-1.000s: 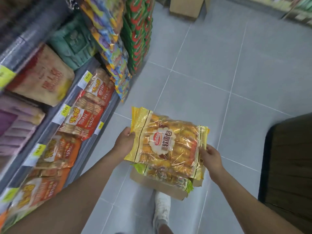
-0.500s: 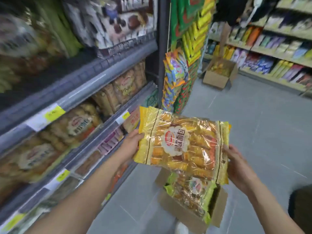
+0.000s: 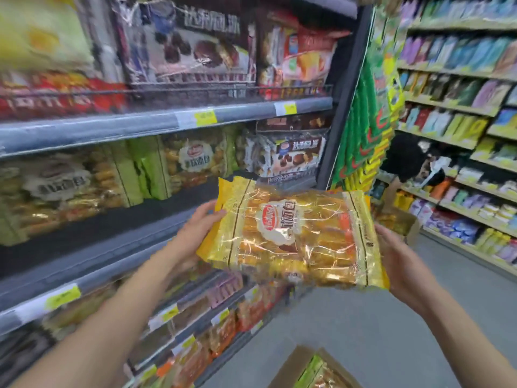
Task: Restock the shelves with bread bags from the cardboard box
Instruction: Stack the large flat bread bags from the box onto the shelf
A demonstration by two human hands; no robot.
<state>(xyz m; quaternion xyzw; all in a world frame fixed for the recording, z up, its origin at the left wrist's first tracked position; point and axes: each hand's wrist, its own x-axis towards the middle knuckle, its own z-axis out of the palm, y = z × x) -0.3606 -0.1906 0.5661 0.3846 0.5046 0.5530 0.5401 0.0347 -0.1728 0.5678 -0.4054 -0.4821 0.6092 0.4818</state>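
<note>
While the left hand (image 3: 200,228) pinches one short end and the right hand (image 3: 402,264) clasps the other, the bread bag (image 3: 293,236) lies crosswise at centre frame, with the open shelf (image 3: 117,222) at its left, nearer the left hand.

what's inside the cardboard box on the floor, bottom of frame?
The cardboard box holds at least one bread bag, green-edged with glossy golden film. How many lie beneath cannot be seen: that bag and the frame edge hide the rest.
</note>
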